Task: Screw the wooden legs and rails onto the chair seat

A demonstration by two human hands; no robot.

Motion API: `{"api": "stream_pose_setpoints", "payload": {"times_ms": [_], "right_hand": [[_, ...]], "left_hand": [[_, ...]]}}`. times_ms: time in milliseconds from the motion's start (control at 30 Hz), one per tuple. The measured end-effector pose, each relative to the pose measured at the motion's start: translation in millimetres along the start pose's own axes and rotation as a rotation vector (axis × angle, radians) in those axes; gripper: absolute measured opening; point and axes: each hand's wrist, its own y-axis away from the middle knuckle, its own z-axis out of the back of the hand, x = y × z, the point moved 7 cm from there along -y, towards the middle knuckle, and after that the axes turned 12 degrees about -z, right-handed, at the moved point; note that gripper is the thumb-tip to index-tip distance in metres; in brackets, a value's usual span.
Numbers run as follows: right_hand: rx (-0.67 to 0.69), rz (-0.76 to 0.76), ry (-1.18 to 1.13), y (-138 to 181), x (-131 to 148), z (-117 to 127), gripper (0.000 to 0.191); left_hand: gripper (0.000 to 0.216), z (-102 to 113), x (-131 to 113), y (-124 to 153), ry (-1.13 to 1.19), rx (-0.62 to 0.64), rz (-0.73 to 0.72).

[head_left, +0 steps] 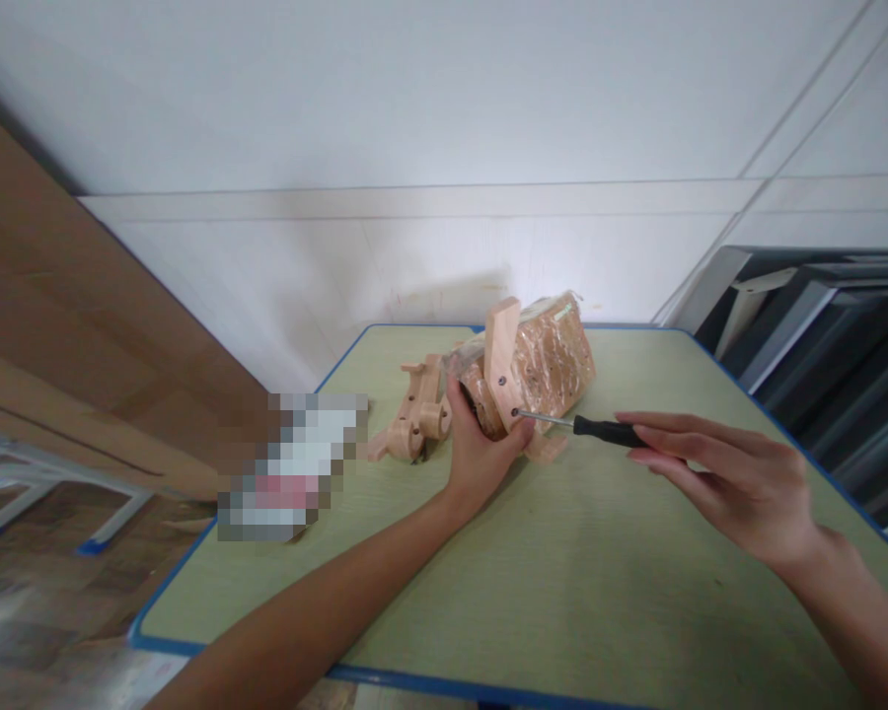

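A screwdriver (613,431) with a black handle and metal shaft is pinched in my right hand (740,483). Its tip meets a dark screw hole near the lower end of a pale wooden piece (501,345), which has a second dark hole above. My left hand (484,454) is closed round the lower part of this piece, thumb near the screwdriver tip. Behind the piece sits a brown block wrapped in clear plastic (558,360); whether the two are joined I cannot tell. Just left of my left hand lies a wooden part with round wheel-like discs (418,414).
All this is on a pale green table (562,592) with a blue edge. A blurred-out flat item (303,463) lies at its left side. Large brown cardboard (104,296) stands to the left, dark panels (829,365) lean at the right, and a white wall (414,118) rises behind.
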Motion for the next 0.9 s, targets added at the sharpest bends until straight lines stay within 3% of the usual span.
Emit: {"api": "stream_pose_setpoints", "payload": {"times_ms": [133,400,667,900], "right_hand": [[-0.004,-0.016,-0.05,-3.0,2.3,2.3,0.022],[-0.005,0.039,0.006,-2.8,3.5,2.0,0.044],[0.146,0.105,0.093,3.1,-2.7,-1.5,0.062],[0.231,0.11,0.181,4.7,-7.5,-4.2,0.065]], "left_hand": [[0.1,0.2,0.9,0.2,-0.007,-0.004,-0.014],[0.097,0.7,2.6,-0.1,0.001,-0.021,-0.004],[0.095,0.1,4.2,-0.4,0.013,-0.021,-0.002],[0.096,0.1,3.6,-0.1,0.016,-0.025,0.012]]}}
